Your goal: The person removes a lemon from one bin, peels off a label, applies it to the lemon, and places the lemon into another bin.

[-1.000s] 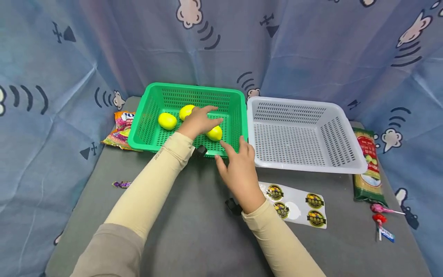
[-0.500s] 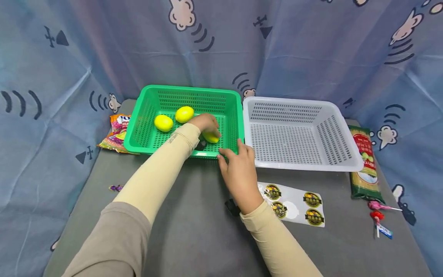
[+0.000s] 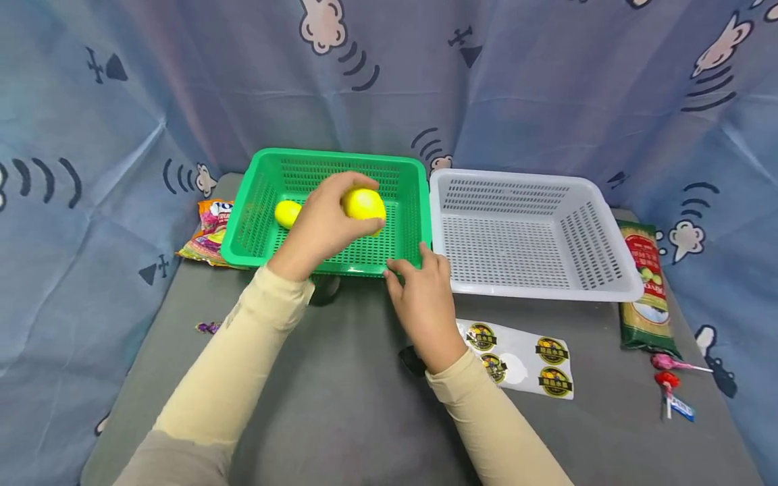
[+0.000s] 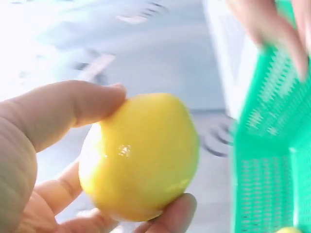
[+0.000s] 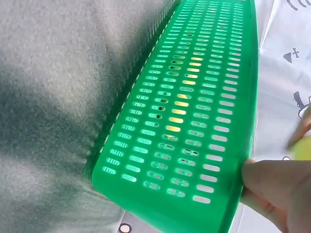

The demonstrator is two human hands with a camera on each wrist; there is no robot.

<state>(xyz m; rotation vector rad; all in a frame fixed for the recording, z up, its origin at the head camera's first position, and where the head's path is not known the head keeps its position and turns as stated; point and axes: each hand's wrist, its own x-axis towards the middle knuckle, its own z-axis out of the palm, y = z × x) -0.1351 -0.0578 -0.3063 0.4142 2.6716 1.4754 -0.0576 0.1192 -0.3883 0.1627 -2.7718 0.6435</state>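
Observation:
My left hand (image 3: pixel 322 223) grips a shiny yellow lemon (image 3: pixel 363 204), thumb on one side and fingers on the other, above the green slotted basket (image 3: pixel 340 157). In the left wrist view the lemon (image 4: pixel 141 155) sits out at the fingertips. Another lemon (image 3: pixel 286 213) lies in the basket's left part, partly covered by the hand. Yellow shows through the slots of the green basket (image 5: pixel 146 145) in the right wrist view. At its near right corner my right hand (image 3: pixel 425 307) holds the rim, its thumb (image 5: pixel 267 177) at the edge.
A white slotted basket (image 3: pixel 541 291) adjoins the green one. A sticker sheet (image 3: pixel 525 361) lies before it. A green-red packet (image 3: pixel 647 290) and lollipops (image 3: pixel 668 381) are at right, an orange snack bag (image 3: pixel 209 233) and a purple wrapped candy (image 3: pixel 208 327) at left. A patterned curtain hangs behind.
My left hand reached down into the green basket, took hold of a lemon and lifted it toward the camera. The right hand's fingers have settled onto the basket's rim.

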